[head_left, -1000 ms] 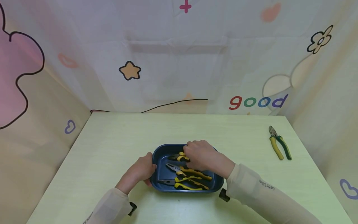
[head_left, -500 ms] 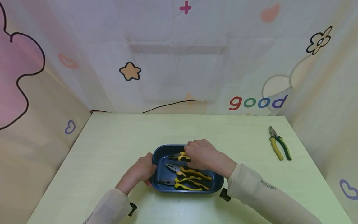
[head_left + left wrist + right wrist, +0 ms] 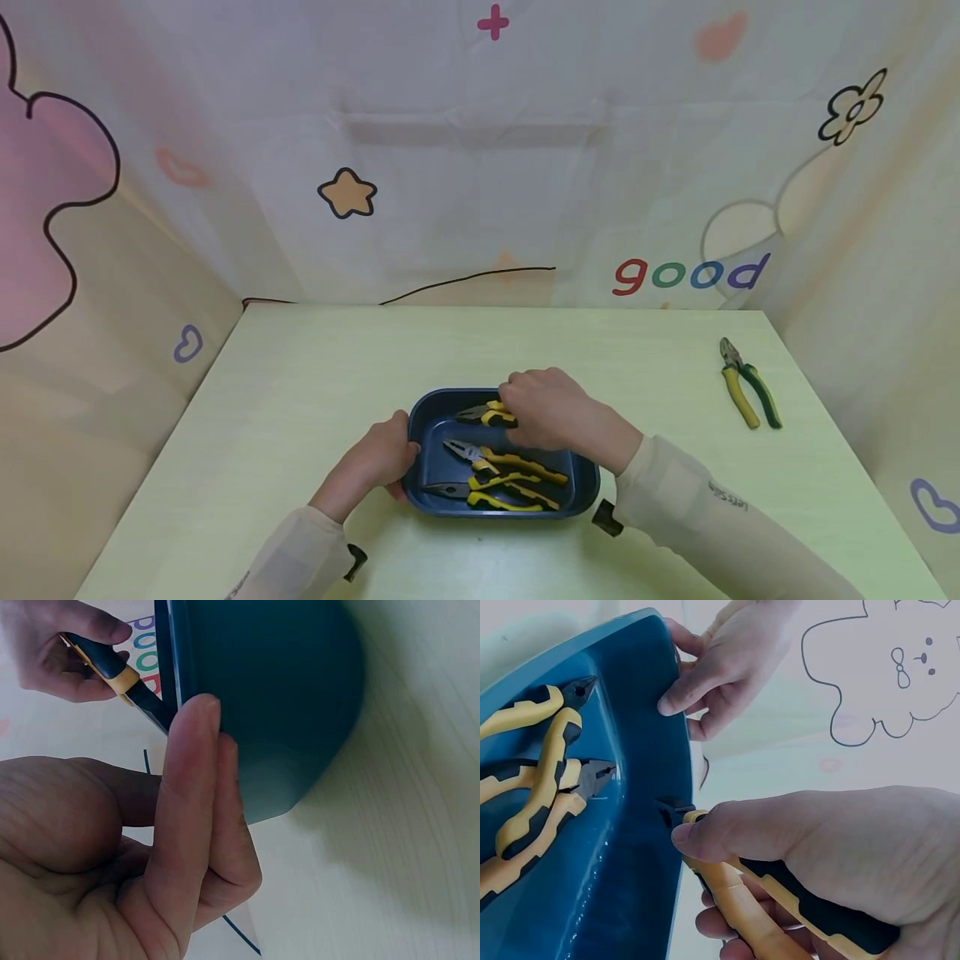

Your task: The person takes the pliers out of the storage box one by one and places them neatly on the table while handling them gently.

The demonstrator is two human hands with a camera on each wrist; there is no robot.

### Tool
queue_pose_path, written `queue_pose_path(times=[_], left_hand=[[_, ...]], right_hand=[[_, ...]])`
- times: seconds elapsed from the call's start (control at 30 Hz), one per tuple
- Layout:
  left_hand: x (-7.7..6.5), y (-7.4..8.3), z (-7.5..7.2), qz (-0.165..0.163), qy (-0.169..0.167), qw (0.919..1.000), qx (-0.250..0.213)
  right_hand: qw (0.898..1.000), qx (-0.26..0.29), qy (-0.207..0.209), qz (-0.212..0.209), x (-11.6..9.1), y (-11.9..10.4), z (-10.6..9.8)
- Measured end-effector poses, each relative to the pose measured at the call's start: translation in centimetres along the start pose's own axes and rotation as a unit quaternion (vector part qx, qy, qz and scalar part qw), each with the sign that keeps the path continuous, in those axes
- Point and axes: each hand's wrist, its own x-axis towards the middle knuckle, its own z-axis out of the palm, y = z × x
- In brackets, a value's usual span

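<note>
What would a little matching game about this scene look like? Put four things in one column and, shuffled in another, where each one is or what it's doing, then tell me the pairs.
Things
1. Blue tray
2. Left hand
3. Green-and-yellow pliers
4. Right hand

Places and states
A. On the table, off to the person's right
B. Gripping yellow-and-black pliers
C. Has two crossed pairs of pliers lying inside
D. Holding one end of a container

Right pairs: 1-C, 2-D, 3-A, 4-B
</note>
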Motion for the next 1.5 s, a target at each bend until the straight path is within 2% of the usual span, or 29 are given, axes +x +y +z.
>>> queue_pose_path(times=[0.27, 0.47, 1.5], left_hand=[[-0.1, 0.0, -0.1, 0.004, 0.001, 1.0, -0.006], [0.0, 0.0, 0.0, -0.005, 0.001, 0.9999, -0.011], [0.1, -0.3, 0.2, 0.003, 0.001, 0.9997, -0.022]], right_hand=[[1.0, 0.005, -0.019, 0.011, -0.3, 0.2, -0.6], [1.0, 0.007, -0.014, 0.011, -0.6, 0.4, -0.9], [0.999, 0.027, 0.002, 0.018, -2.3, 1.3, -2.4]])
